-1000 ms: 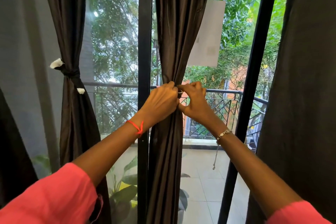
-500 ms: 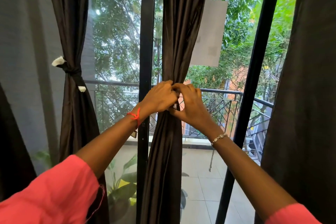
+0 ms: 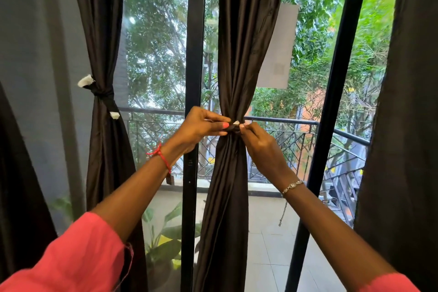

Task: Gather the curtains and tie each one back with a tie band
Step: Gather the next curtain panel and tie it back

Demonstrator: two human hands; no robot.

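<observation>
**Both hands pinch the band at the middle curtain's waist**

The middle curtain hangs at the centre of the view. It is gathered into a narrow bunch where a dark tie band wraps it. The left hand comes in from nine o'clock of that bunch, thumb and fingers pinched on the band. The right hand comes in from four o'clock, its fingertips pinched on the band's other side. A white end of the band shows between the two hands.

At nine o'clock of the view the left curtain is already cinched by a second tie band with white ends. At three o'clock the right curtain hangs loose. A black door frame stands just beside the middle curtain, at its nine o'clock. A red thread circles the left wrist, and a bracelet circles the right.
</observation>
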